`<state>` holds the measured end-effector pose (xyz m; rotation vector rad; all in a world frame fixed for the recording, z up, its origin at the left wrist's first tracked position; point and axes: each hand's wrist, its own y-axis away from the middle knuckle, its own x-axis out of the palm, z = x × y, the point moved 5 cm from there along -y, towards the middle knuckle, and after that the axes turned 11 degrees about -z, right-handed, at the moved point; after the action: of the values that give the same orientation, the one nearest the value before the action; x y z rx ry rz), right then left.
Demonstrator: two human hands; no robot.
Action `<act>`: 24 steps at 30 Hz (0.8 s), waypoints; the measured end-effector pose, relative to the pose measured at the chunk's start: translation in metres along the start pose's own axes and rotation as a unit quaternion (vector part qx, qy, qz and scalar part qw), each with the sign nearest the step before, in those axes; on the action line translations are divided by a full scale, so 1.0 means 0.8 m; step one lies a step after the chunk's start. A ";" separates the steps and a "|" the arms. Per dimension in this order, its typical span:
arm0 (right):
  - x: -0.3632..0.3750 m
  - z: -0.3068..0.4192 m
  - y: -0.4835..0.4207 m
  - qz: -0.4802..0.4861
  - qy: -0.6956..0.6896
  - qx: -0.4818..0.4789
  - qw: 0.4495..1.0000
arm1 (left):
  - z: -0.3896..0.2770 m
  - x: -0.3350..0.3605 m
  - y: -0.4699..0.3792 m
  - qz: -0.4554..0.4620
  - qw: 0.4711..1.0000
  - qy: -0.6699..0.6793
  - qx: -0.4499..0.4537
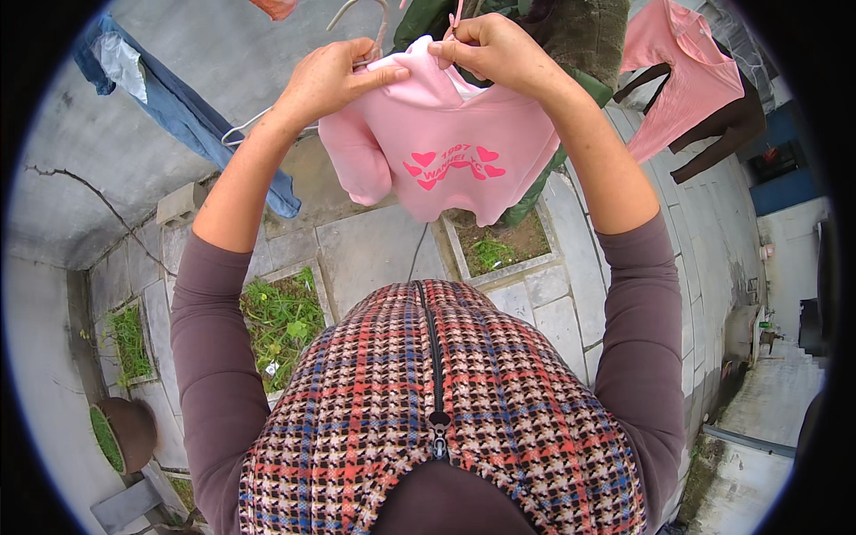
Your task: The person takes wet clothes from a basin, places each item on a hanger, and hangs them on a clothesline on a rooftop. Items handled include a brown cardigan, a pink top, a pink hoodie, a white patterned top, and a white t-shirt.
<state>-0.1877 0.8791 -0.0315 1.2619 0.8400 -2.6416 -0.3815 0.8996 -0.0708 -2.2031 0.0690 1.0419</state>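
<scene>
A pink hooded sweatshirt (428,147) with darker pink hearts and lettering hangs in front of me at the top centre. My left hand (334,77) is closed on its hood and shoulder at the left. Beside those fingers rises the curved hook of a clothes hanger (384,23), partly hidden by the hand. My right hand (491,53) pinches the hood's other side, close to a thin pink strap or hook above it. Another wire hanger (244,127) shows behind my left forearm.
Blue jeans (174,100) hang at the left. Pink trousers (689,73) and a dark brown garment (732,130) hang at the right, a green garment (538,190) behind the sweatshirt. Below are paving, a planted bed (284,321), a concrete block (179,202) and a brown pot (137,435).
</scene>
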 end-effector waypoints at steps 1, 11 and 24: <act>-0.003 -0.007 0.002 0.012 -0.007 0.035 0.999 | -0.005 0.000 0.002 -0.003 1.000 0.002 0.009; -0.001 -0.147 0.088 -0.043 -0.442 0.344 0.828 | 0.032 -0.056 0.000 -0.074 0.948 0.309 0.003; -0.060 -0.050 0.075 -0.193 -0.196 0.032 0.961 | 0.067 -0.073 0.013 -0.099 0.984 0.130 -0.065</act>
<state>-0.1096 0.8421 -0.0424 0.5837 1.0181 -3.0864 -0.4596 0.9107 -0.0595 -2.3974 -0.1044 0.6632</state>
